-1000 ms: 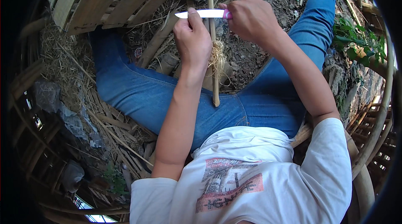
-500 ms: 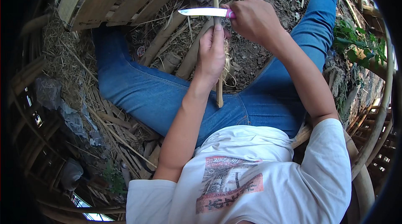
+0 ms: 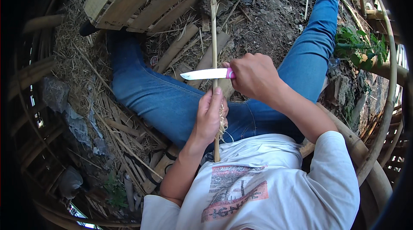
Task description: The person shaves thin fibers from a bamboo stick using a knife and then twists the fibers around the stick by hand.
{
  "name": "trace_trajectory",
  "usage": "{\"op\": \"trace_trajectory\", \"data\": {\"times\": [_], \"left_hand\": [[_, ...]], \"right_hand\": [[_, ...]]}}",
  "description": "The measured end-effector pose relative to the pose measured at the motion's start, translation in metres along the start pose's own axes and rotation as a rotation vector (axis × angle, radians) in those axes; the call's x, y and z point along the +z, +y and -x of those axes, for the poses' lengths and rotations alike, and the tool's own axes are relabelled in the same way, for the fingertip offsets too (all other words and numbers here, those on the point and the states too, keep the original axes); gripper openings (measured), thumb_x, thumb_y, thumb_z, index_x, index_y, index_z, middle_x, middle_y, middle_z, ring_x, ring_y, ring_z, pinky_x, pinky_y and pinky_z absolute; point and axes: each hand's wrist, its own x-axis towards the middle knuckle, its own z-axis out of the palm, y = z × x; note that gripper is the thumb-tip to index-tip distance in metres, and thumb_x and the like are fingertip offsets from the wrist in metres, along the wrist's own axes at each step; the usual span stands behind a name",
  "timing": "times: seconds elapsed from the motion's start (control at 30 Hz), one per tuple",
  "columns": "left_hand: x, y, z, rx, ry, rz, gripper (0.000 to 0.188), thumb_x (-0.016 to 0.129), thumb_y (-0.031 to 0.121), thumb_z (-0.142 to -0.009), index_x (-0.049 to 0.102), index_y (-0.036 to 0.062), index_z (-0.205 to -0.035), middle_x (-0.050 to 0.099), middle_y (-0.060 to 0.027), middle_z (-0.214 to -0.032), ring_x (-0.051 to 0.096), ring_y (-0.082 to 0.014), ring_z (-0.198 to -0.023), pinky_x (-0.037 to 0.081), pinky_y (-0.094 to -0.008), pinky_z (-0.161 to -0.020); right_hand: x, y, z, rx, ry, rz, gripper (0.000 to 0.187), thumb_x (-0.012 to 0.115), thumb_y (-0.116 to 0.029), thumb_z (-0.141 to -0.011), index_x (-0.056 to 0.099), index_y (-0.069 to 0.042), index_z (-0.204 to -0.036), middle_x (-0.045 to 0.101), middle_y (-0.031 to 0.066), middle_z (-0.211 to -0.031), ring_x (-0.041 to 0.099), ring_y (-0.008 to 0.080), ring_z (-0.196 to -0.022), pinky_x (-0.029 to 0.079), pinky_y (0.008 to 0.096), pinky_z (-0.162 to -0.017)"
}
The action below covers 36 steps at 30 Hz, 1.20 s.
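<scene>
Left hand (image 3: pixel 209 118) wrapped round thin wooden stick (image 3: pixel 214 45); stick's lower end below grip, by white T-shirt (image 3: pixel 258 178), splintered stretch well above. Pale fibre bundle (image 3: pixel 222 123) at grip's right edge. Right hand (image 3: pixel 256 75) closed round pink-handled knife (image 3: pixel 204 74), blade pointing left, across stick just above left grip.

one knife (image 3: pixel 206 74), one held stick (image 3: pixel 214 36)

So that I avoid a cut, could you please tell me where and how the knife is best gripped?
Probably best by the pink handle, coming from the right: the bare blade points left across the stick, and the handle lies at the right end, where the right hand holds it.
</scene>
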Motion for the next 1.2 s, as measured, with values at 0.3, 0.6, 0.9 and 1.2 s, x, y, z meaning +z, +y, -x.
{"op": "trace_trajectory", "data": {"times": [0.3, 0.6, 0.9, 1.2], "left_hand": [[-0.036, -0.018, 0.042, 0.101, 0.017, -0.279, 0.029, 0.041, 0.035, -0.105, 0.044, 0.0109, -0.089, 0.043, 0.002, -0.065, 0.04, -0.0047, -0.049, 0.039, -0.0207, -0.042], [-0.039, -0.003, -0.004, 0.54, 0.24, -0.45, 0.03, 0.045, 0.023, -0.104, 0.05, -0.0053, -0.116, 0.062, -0.0146, -0.099, 0.062, -0.0168, -0.093, 0.054, -0.0295, -0.079], [-0.04, -0.004, -0.024, 0.477, 0.112, -0.078, 0.026, 0.05, 0.025, -0.103, 0.049, -0.0008, -0.103, 0.063, -0.0096, -0.09, 0.066, -0.0129, -0.078, 0.056, -0.0266, -0.068], [-0.033, -0.004, 0.012, 0.423, 0.251, -0.837, 0.027, 0.063, 0.018, -0.094, 0.057, -0.0042, -0.107, 0.066, -0.0121, -0.078, 0.065, -0.0135, -0.067, 0.05, -0.03, -0.059]], "right_hand": [[0.009, -0.031, 0.015, -0.114, -0.084, -0.049, 0.024, 0.065, -0.024, -0.082, 0.068, -0.006, -0.066, 0.063, 0.0172, -0.061, 0.065, 0.0362, -0.056, 0.052, 0.0421, -0.052], [0.016, -0.025, 0.02, 0.002, -0.078, 0.017, 0.029, 0.059, -0.024, -0.087, 0.068, -0.005, -0.067, 0.064, 0.0187, -0.064, 0.066, 0.0361, -0.059, 0.052, 0.0441, -0.054], [0.026, -0.019, 0.012, -0.002, -0.048, -0.041, 0.022, 0.061, -0.022, -0.082, 0.067, -0.005, -0.069, 0.064, 0.0185, -0.062, 0.065, 0.0369, -0.058, 0.053, 0.0447, -0.055], [0.021, -0.011, -0.007, -0.049, -0.062, -0.091, 0.014, 0.064, -0.019, -0.079, 0.064, -0.005, -0.075, 0.063, 0.0177, -0.064, 0.065, 0.038, -0.063, 0.052, 0.0471, -0.06]]}}
